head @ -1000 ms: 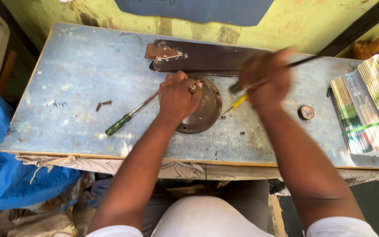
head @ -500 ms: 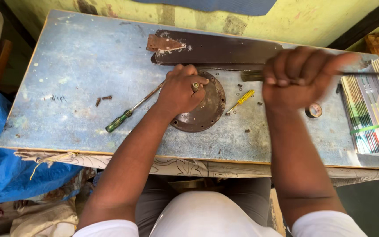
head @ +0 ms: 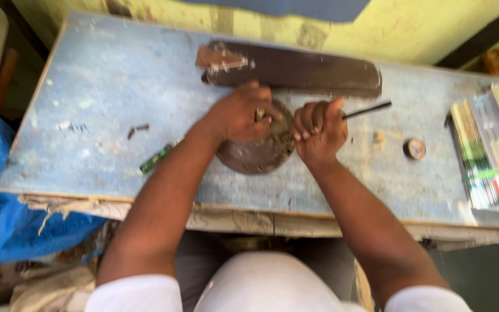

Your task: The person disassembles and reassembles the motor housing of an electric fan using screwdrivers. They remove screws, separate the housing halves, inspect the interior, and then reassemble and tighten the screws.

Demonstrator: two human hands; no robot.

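A round brown metal motor housing (head: pixel 255 155) lies in the middle of the worn blue tabletop (head: pixel 105 86). My left hand (head: pixel 239 114), a ring on one finger, presses down on its upper left part. My right hand (head: pixel 320 130) is closed around a thin dark tool (head: pixel 368 109) whose shaft sticks out to the right; its working end is hidden under my fingers at the housing's right edge. A green-handled screwdriver (head: pixel 158 157) lies by my left forearm, partly covered by it.
A long dark brown fan blade (head: pixel 295 70) lies along the table's back edge. A small roll of tape (head: pixel 414 149) sits to the right. Stacked striped packets (head: pixel 492 138) fill the right end. Blue plastic sheeting (head: pixel 7 225) hangs at the lower left.
My right hand came down from the right with the dark tool and now sits against the housing next to my left hand. The yellow-handled tool is no longer visible.
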